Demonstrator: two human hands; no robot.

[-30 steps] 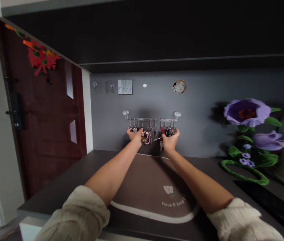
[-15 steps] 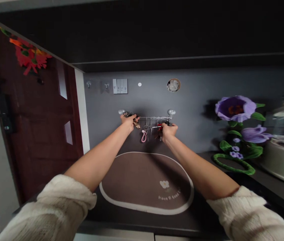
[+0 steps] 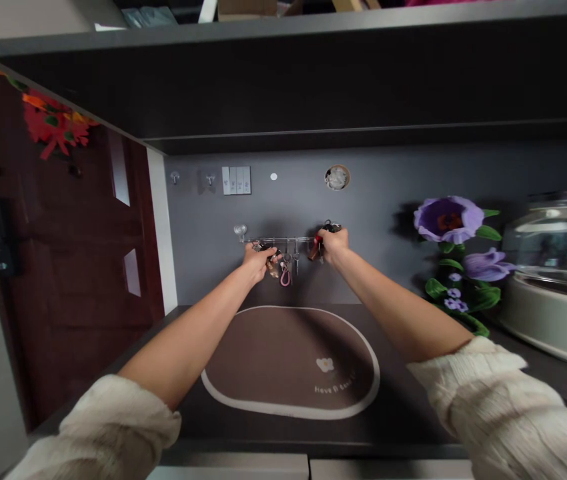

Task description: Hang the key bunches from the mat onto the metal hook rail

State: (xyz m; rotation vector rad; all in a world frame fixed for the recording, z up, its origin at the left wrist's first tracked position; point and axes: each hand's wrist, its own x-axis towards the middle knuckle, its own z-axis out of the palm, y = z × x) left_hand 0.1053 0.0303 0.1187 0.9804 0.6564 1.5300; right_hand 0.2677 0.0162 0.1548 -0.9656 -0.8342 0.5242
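Observation:
A clear key rail [image 3: 279, 239] with small hooks is fixed to the grey wall by round suction cups. My left hand [image 3: 257, 263] is closed on a bunch of keys [image 3: 273, 268] with a brownish charm, just below the rail's left part. At the rail's right end, my right hand [image 3: 335, 245] grips keys with a red tag [image 3: 315, 248]; it covers the suction cup there. Between the hands hang a pink loop keychain [image 3: 285, 275] and a silver key [image 3: 297, 264]. Whether the held keys touch the hooks cannot be made out.
A dark shelf [image 3: 283, 87] overhangs the wall. Below the rail lies a brown oval mat [image 3: 283, 360] on the counter. Purple fabric flowers [image 3: 448, 223] and a clear-topped appliance [image 3: 553, 280] stand at right. Two clear hooks and a labelled panel [image 3: 236, 181] are higher up.
My left hand has dropped from the rail's left end to just under it. My right hand has risen to the rail's right end with its keys. The view has shifted slightly.

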